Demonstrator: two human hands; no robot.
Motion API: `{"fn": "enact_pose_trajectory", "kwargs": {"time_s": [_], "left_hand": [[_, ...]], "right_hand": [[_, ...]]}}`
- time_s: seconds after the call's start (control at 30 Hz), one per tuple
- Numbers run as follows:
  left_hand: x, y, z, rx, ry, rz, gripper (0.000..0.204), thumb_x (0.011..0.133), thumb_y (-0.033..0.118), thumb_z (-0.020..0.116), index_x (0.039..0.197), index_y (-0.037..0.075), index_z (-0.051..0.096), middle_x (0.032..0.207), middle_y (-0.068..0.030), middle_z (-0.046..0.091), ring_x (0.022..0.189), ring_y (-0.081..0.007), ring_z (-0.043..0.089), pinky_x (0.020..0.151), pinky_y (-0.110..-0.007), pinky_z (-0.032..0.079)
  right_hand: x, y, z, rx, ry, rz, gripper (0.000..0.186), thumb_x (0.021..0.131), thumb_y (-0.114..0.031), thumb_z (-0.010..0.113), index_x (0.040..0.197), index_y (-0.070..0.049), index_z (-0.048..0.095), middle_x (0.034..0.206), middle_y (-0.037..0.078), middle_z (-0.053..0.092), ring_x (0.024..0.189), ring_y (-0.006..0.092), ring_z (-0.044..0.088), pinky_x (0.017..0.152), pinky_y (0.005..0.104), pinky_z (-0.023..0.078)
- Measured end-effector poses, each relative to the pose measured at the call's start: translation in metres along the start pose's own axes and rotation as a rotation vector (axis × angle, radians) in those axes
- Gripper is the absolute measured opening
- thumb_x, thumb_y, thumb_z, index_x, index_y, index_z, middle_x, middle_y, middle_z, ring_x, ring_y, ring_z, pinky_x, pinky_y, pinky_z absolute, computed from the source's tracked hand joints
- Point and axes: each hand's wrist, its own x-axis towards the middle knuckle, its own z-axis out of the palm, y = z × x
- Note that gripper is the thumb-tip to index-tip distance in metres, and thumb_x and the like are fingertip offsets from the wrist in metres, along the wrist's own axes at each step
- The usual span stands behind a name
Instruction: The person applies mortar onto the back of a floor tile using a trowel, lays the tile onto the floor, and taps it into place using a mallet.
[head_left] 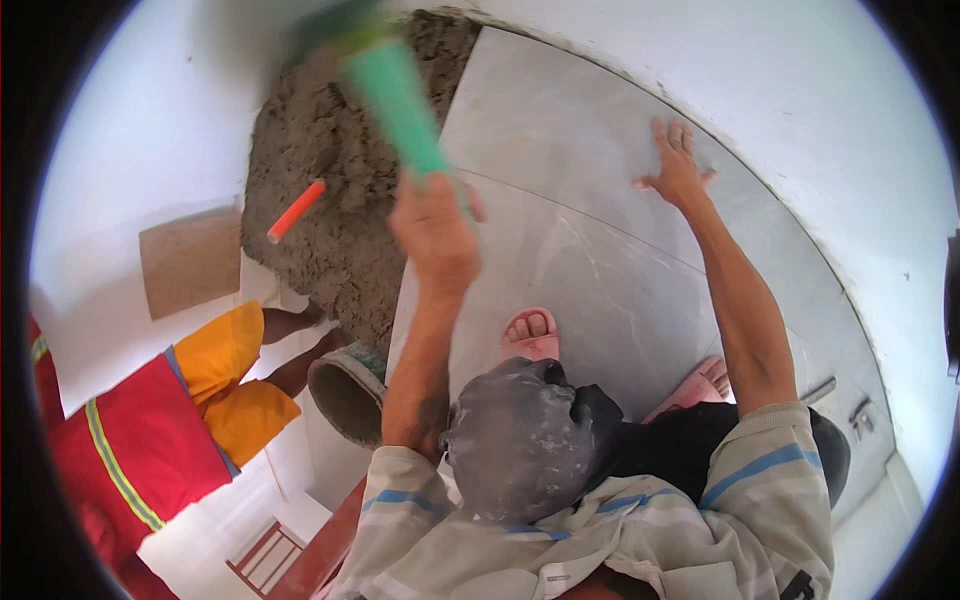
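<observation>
My left hand (435,235) is wrapped round the green handle of a mallet (395,100). Motion smears the mallet, and its dark head is raised over the far left. Fingers spread, my right hand (677,170) rests on a large grey floor tile (560,110) close to the right-hand wall. A second grey tile (520,250) lies nearer to me, with a thin joint between the two. Left of the tiles spreads a bed of rough, wet mortar (340,150). An orange stick (297,211) lies on that mortar.
A bucket (345,400) coated with mortar stands left of my knee. Beyond it is a person (135,450) in a red vest and yellow shorts. A brown board (190,262) is against the left wall. Small metal pieces (862,420) lie at the lower right.
</observation>
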Motion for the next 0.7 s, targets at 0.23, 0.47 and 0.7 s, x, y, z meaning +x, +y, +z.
{"fn": "enact_pose_trajectory", "kwargs": {"time_s": [0.23,0.47,0.7], "left_hand": [[-0.049,-0.087,0.019,0.126,-0.022,0.074,0.055,0.098,0.053,0.039,0.08,0.002,0.055,0.063,-0.0087,0.057,0.055,-0.0202,0.055,0.051,-0.032,0.043],[-0.04,-0.082,0.046,0.594,-0.267,-0.415,0.048,0.097,0.045,0.048,0.077,0.002,0.053,0.07,-0.0203,0.062,0.063,-0.0428,0.058,0.057,-0.045,0.044],[-0.065,-0.126,0.043,0.583,-0.2,-0.246,0.05,0.097,0.047,0.046,0.078,0.001,0.055,0.063,-0.021,0.059,0.062,-0.0438,0.056,0.06,-0.049,0.042]], "right_hand": [[-0.014,0.01,-0.002,-0.006,0.016,0.022,0.108,0.068,-0.03,0.084,0.153,-0.029,0.017,0.161,0.003,0.006,0.148,0.0246,0.007,0.1,0.0799,0.021],[-0.016,0.018,0.011,0.013,0.016,0.022,0.106,0.069,-0.028,0.083,0.153,-0.026,0.018,0.161,0.003,0.008,0.148,0.0257,0.01,0.099,0.0804,0.02],[-0.013,0.0,0.002,0.032,0.027,-0.015,0.105,0.07,-0.026,0.082,0.153,-0.023,0.017,0.161,0.005,0.008,0.148,0.027,0.009,0.098,0.0812,0.02]]}}
